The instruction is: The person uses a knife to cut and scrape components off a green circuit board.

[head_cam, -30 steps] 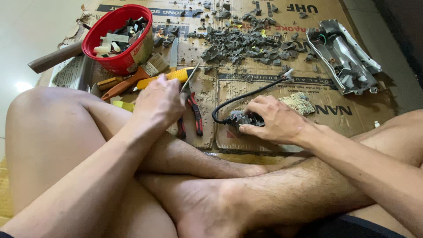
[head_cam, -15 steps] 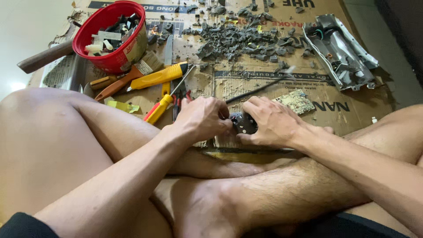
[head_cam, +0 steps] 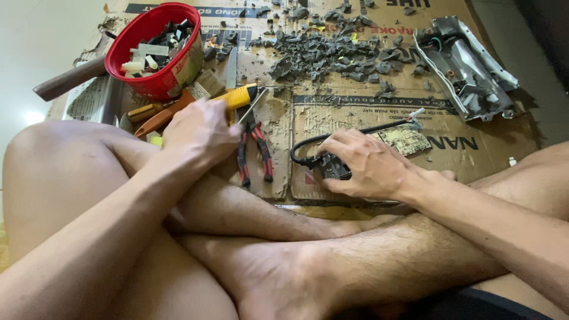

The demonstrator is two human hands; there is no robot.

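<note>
Black part (head_cam: 333, 168): lay under the right hand (head_cam: 367, 166), fingers curled down on it, cable (head_cam: 332, 139) looping off.
Left hand (head_cam: 198, 133): rested loosely closed over the yellow tool (head_cam: 240, 96); grip not discernible.
Pliers (head_cam: 253, 145): just beside.
Progress: grey fragments (head_cam: 332, 56) beyond suggested much breaking-up done; the part remained intact.

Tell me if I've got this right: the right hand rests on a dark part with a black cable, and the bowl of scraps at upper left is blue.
Not quite. The head view shows the bowl is red, not blue. The rest holds: the right hand rests on the dark part with the black cable.
</note>
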